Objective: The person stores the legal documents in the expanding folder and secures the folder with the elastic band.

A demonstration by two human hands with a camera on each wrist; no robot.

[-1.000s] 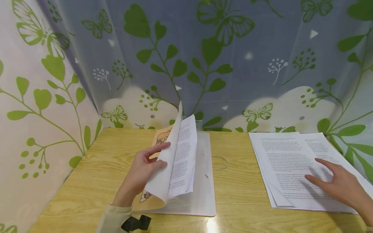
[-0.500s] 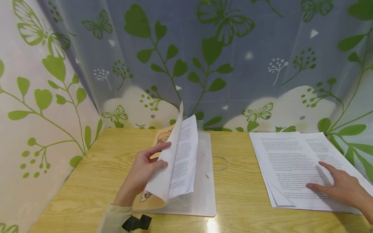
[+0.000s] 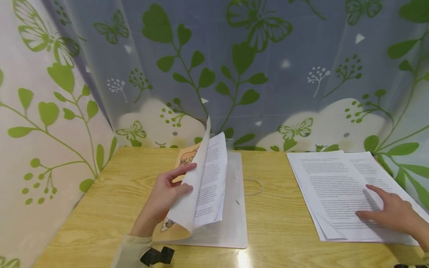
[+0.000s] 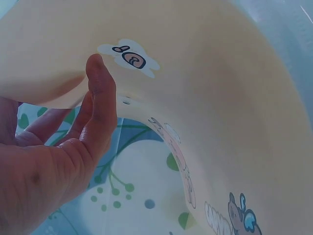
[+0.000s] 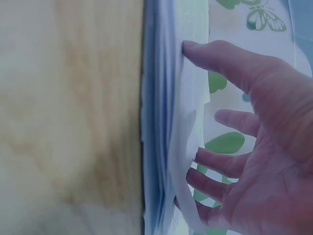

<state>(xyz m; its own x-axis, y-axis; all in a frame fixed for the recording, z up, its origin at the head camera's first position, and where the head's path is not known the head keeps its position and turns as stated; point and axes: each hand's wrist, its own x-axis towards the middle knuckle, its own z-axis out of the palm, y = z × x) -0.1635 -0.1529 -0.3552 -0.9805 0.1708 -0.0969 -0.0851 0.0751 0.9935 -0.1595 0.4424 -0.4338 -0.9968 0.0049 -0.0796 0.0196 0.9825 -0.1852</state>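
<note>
In the head view my left hand (image 3: 167,197) pinches the lifted front cover (image 3: 192,204) of a file folder between thumb and fingers. This cover is peach with cartoon animals outside and white inside, and it curves upright. Printed sheets (image 3: 211,178) stand tilted behind it, above the folder's pale back cover (image 3: 234,230). At the right, my right hand (image 3: 395,214) rests its thumb and fingertips on a stack of printed paper (image 3: 325,201), fingers spread. The right wrist view shows the stack's layered edge (image 5: 161,98) beside the thumb.
A thin elastic loop (image 3: 256,187) sticks out from the folder's right edge. Two small metal bits (image 3: 238,202) show on the back cover. The wooden table (image 3: 278,216) ends at a patterned curtain (image 3: 268,93) behind and on both sides.
My right hand shifts slightly, and the upper sheets of the paper stack slide a little to the right at their lower left corner. The left hand and folder stay as they were.
</note>
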